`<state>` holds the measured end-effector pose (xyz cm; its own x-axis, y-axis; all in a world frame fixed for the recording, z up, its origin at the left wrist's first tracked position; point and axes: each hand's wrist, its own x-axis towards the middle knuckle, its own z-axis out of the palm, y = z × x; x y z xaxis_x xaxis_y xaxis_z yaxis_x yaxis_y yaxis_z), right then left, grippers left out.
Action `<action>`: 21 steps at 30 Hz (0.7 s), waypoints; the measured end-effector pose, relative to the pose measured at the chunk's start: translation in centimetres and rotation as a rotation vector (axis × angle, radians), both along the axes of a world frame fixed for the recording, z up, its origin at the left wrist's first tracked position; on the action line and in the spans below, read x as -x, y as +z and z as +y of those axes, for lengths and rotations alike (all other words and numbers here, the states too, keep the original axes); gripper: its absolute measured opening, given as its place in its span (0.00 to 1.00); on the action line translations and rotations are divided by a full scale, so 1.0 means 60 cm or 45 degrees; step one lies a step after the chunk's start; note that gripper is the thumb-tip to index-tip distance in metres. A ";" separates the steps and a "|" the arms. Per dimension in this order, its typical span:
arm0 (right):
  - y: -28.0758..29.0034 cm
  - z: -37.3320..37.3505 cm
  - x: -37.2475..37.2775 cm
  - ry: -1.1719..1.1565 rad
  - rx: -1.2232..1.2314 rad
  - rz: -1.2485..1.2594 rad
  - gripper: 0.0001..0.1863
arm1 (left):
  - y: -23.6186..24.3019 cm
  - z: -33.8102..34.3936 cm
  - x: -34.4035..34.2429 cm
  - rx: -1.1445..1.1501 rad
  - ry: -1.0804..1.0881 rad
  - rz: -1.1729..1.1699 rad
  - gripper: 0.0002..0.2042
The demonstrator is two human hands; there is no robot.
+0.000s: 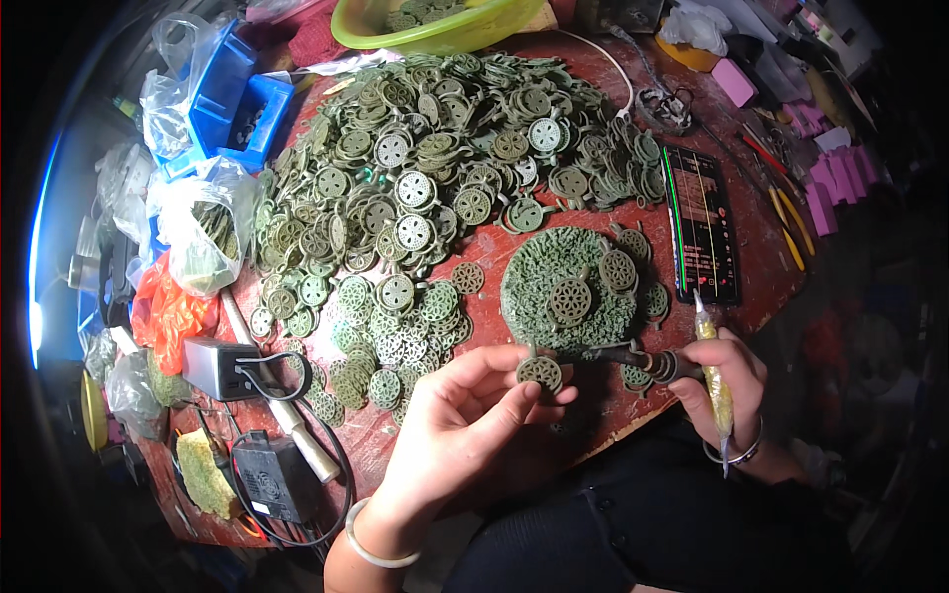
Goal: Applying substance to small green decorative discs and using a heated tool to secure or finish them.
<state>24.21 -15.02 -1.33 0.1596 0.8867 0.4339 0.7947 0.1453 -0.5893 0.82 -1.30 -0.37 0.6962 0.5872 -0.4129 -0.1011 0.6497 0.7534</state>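
A person works at a cluttered red table [781, 292], the left hand [474, 405] pinching a round openwork medallion [540, 375] between thumb and fingers, its face turned up, while the right hand [730, 383], across from it, closes around a dark-handled tool [672, 366] and a slim yellowish tube [714, 371]. The tool points from the right hand toward the left, its narrow end near the medallion; whether the two touch, I cannot tell from here. Just beyond the left hand's fingertips sits a round, rough-textured green pad [539, 257], with a second openwork disc [569, 300] lying on it. A dense heap of greenish metal medallions [435, 148] spreads ahead of the left hand and off to its left, with flat filigree discs [400, 341] scattered nearer to it. Directly ahead of the right hand lies a phone [704, 227], its screen lit. Well to the left of the left hand stand a grey box [215, 370] and a black power unit [275, 479] with cables; a pale bangle [381, 555] circles the left wrist.
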 end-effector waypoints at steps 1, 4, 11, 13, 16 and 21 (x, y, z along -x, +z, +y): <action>-0.001 0.002 0.003 0.002 -0.003 0.011 0.17 | -0.003 -0.001 0.000 -0.038 -0.013 0.001 0.11; -0.003 0.006 0.006 0.037 -0.012 -0.013 0.17 | -0.003 -0.001 -0.001 -0.083 -0.033 0.012 0.10; -0.007 0.010 0.014 0.031 -0.007 -0.053 0.17 | 0.001 -0.002 -0.001 -0.077 -0.039 0.051 0.11; -0.007 0.009 0.015 0.025 0.000 -0.052 0.17 | 0.001 -0.001 -0.001 -0.079 -0.044 0.057 0.11; -0.007 0.010 0.015 0.019 0.003 -0.055 0.17 | 0.001 -0.001 0.000 -0.084 -0.050 0.062 0.11; -0.008 0.010 0.016 0.020 0.001 -0.060 0.17 | 0.001 -0.001 0.001 -0.088 -0.053 0.063 0.10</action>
<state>23.26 -14.41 -1.79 0.1254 0.8894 0.4396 0.8193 0.1571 -0.5515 0.78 -1.38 -0.33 0.7001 0.5868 -0.4069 -0.0367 0.5986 0.8002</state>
